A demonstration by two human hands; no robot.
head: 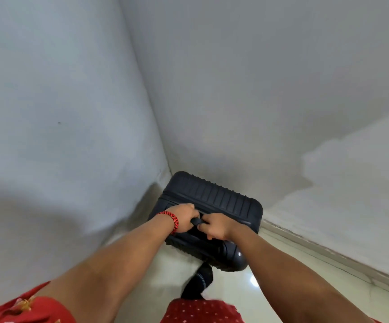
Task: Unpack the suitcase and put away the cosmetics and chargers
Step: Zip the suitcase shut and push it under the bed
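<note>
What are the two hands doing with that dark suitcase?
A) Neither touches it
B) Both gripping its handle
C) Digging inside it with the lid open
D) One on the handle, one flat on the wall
B: the left hand and the right hand both curl round the handle of the closed suitcase, which stands in the room's corner.

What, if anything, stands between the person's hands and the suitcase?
Nothing visible does. The left hand and right hand both grip the handle on top of the dark suitcase, which stands in the wall corner.
</note>
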